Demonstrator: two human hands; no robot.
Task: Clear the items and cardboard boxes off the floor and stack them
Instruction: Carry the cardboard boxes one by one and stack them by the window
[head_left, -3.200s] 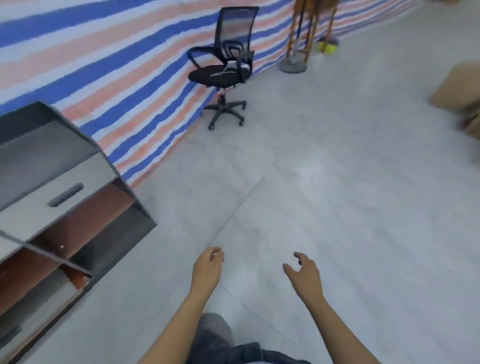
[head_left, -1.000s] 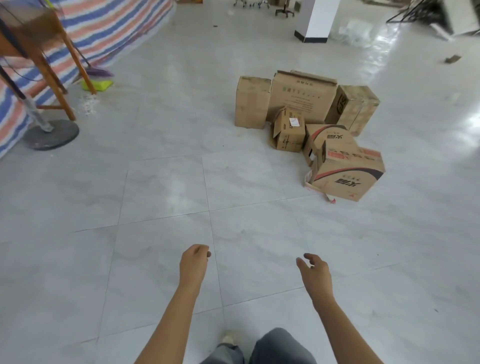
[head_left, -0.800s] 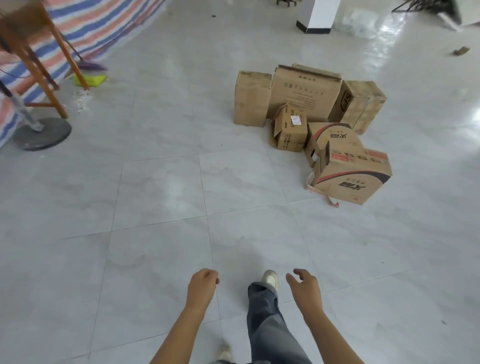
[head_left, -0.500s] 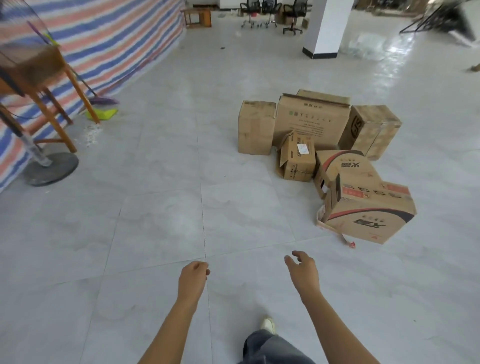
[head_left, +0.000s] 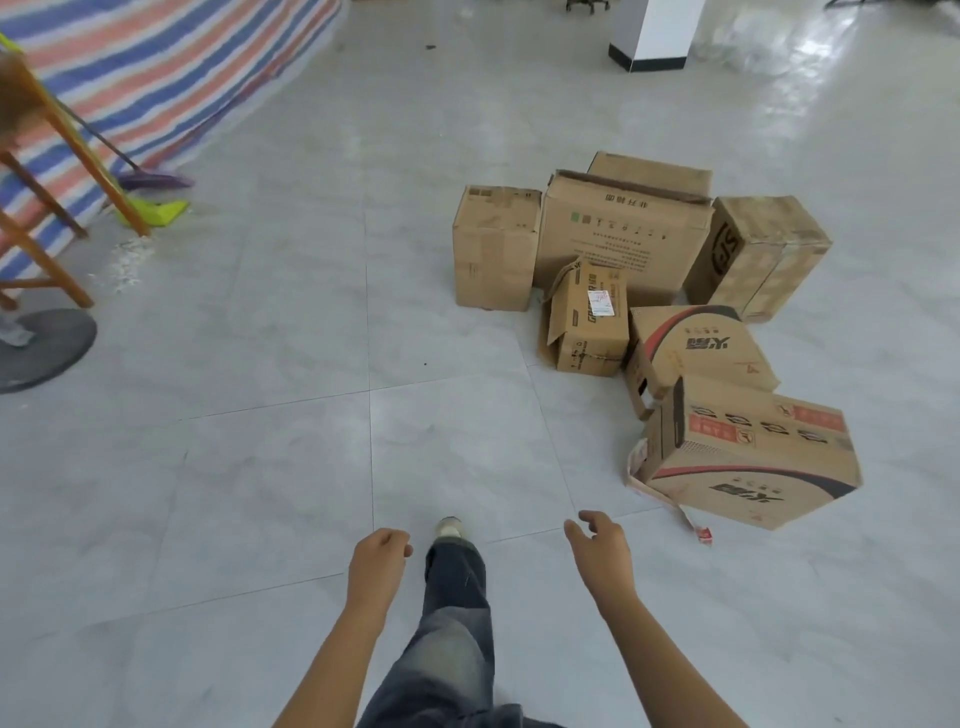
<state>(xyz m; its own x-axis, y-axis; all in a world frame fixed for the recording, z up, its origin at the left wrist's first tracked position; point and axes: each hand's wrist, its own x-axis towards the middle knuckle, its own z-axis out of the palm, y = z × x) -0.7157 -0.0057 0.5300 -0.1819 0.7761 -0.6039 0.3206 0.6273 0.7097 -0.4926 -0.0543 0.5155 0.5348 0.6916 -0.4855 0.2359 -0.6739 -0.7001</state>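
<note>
Far left of the left hand (head_left: 376, 564), a wooden frame (head_left: 104, 182) and a round base (head_left: 47, 348) ran off the edge; ahead of the right hand (head_left: 602, 551), the rearmost box (head_left: 649, 174) sat mostly hidden behind a large box (head_left: 618, 234) whose print was too small to read.

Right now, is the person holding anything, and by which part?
Nothing is held. The left hand and the right hand are both empty, fingers loosely curled, and the cardboard boxes sit on the floor ahead, untouched.

Six cardboard boxes (head_left: 623, 234) clear, possible seventh behind largest. Two hands: left hand (head_left: 376, 564), right hand (head_left: 602, 551). One broom (head_left: 153, 181), one dustpan (head_left: 156, 212), one pillar (head_left: 654, 31).
</note>
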